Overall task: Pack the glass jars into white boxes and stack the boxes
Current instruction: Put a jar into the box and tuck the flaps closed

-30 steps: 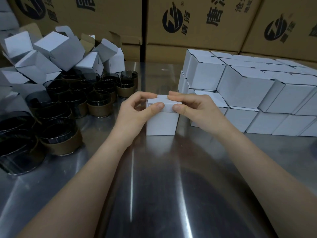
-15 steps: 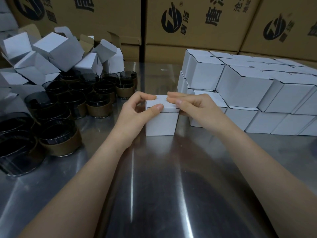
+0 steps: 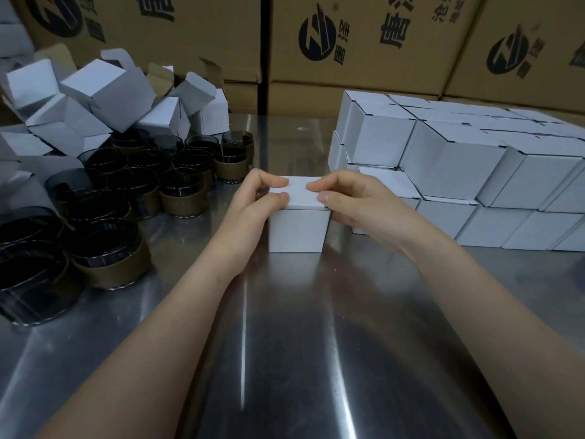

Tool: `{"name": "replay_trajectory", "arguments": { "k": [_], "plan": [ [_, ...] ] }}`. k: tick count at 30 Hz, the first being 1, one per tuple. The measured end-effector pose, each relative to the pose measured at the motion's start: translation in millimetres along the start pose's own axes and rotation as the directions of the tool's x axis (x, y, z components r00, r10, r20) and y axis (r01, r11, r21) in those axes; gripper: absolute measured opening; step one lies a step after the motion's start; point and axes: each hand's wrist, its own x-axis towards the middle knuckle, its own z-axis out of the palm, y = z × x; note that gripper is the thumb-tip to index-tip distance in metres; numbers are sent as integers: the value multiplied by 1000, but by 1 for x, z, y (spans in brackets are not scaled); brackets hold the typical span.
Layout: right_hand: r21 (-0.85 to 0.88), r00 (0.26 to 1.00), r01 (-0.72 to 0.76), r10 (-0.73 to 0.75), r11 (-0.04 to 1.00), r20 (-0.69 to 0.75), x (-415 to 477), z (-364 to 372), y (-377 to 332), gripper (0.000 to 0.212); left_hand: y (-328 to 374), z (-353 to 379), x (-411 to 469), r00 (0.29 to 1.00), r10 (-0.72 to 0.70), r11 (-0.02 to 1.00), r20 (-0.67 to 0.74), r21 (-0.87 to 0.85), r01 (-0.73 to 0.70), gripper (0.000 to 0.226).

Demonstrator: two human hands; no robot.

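The white box (image 3: 299, 228) is stood upright on the steel table (image 3: 285, 343), its closed lid pinched at either edge by the curled fingers and thumbs of the left hand (image 3: 253, 207) and right hand (image 3: 357, 204). The stack of closed boxes (image 3: 443, 172) lies just to its right (nearer the right hand). On the brown cartons (image 3: 348, 36) behind, a round black logo and large Chinese characters are printed, partly cut off.

Pinching the closed white box (image 3: 299, 228) mid-bench (image 3: 285, 343) with left hand (image 3: 253, 204) and right hand (image 3: 354, 201), thumbs at its near top edge. Toward the left edge, dark glass jars (image 3: 177, 179) and tumbled open boxes (image 3: 104, 90); toward the right edge, stacked boxes (image 3: 443, 163).
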Motion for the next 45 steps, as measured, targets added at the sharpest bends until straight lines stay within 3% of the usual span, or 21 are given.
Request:
{"name": "replay_trajectory", "arguments": {
  "k": [11,15,20,25,34,45],
  "plan": [
    [404,976,-217,183,889,121,3,6,4,47,-3,-1,1,999,-24,1000,40,-18,25,29],
    [506,967,-251,187,825,174,5,7,4,40,-3,0,1,999,-18,1000,46,-20,19,32],
    [514,971,-228,151,827,188,4,7,3,42,0,2,0,998,-14,1000,59,2,14,33],
    [592,965,-258,224,764,132,8,11,3,48,1,3,0,999,-20,1000,48,6,19,33],
    [506,981,-191,155,841,113,6,12,8,32,-4,1,2,1000,-7,1000,13,-27,7,33],
    [543,974,-218,218,811,65,10,14,5,41,1,2,1,999,-27,997,17,-76,29,38]
  ]
}}
